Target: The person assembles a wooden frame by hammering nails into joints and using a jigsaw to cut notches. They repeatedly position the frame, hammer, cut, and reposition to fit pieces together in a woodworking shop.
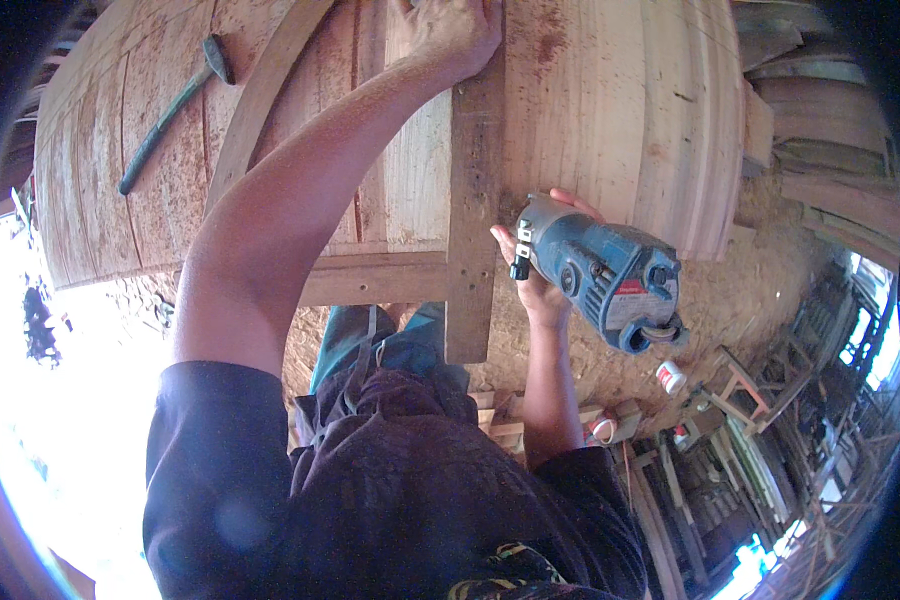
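Observation:
At the top edge of the head view my left hand (455, 35) lies on or against a straight wooden bar (473, 210). Its fingertips run out of the picture, so its grip is hidden. My right hand (542, 290) is wrapped round a blue trim router (605, 268), which is tilted, its motor end toward me at the lower right. The router is held just right of the bar. A shorter crosspiece (375, 278) meets the bar near its lower end, and a curved wooden strip (270, 95) lies to the left. All rest over a wide panel of pale planks (610, 110).
A hammer (170, 120) lies on the planks at the far left. Sawdust covers the floor (620, 380). At the lower right stand a white container (671, 377), a small wooden frame (755, 395) and stacked timber (690, 500). More boards (830, 120) lie beyond the panel's right edge.

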The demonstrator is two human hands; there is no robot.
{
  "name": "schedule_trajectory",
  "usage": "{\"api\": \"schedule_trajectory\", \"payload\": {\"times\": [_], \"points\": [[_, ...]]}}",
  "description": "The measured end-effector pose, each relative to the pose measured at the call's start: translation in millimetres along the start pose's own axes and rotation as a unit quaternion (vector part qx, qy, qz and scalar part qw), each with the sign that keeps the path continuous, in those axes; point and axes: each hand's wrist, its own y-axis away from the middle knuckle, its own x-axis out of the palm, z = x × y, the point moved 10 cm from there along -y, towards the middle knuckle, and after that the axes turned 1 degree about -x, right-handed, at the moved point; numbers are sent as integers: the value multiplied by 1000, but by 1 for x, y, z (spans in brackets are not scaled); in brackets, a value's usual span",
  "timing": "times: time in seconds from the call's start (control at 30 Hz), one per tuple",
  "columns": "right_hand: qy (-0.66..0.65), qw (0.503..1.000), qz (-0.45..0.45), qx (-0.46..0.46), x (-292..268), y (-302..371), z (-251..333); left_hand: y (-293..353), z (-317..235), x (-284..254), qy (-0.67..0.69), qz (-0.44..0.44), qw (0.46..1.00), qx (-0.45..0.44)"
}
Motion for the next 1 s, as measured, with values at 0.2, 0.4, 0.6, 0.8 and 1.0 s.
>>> {"api": "schedule_trajectory", "payload": {"times": [0.2, 0.4, 0.6, 0.8, 1.0], "points": [[-69, 997, 29, 32, 10, -16, -4, -1, -3, 0, 20, -13, 1000, -14], [41, 997, -12, -67, 15, -33, 33, 2, -3, -5, 9, -13, 1000, -8], [-314, 947, -21, 65, 25, -46, 9, 3, -7, -5, 16, -18, 1000, -6], [96, 979, -20, -180, 23, -61, 51, 3, -5, -6, 29, -36, 999, 1], [15, 991, -40, -128, 21, -67, 34, 3, -5, -4, 30, -54, 998, 6]]}}
